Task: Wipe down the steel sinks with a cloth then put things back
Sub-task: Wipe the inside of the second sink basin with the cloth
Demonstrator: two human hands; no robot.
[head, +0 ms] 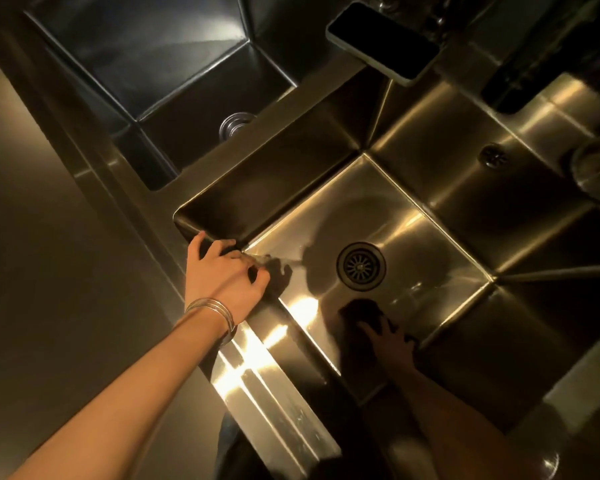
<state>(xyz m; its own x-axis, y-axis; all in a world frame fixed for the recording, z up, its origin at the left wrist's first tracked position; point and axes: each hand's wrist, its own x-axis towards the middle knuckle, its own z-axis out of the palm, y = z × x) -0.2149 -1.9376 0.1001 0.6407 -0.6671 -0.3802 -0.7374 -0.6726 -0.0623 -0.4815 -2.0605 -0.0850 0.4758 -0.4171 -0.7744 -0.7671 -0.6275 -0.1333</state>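
Two steel basins sit side by side under dim, warm light. The near sink [413,216] fills the middle and right of the view; its floor is bare steel around the round drain [361,266], leaving open room on all sides of it. The far sink [146,64] lies up and to the left, dark, with its own drain [235,123] at the bottom. A steel divider [267,147] runs between the two basins. A phone [383,43] lies on the far end of that divider, one corner overhanging the near sink. At the right edge a clear glass [598,168] stands on the ledge, close to a small round fitting [495,155] in the sink wall.

The left hand [222,268] rests on the near-left corner of the near sink's rim, fingers curled loosely over the edge and holding nothing; bangles [210,311] circle the wrist. The right hand [385,341] is down inside the basin in shadow, fingers spread and pressed onto a dark cloth [362,311] that lies flat on the sink floor, just near of the drain. The two hands are well apart, the left on the rim and the right on the floor.
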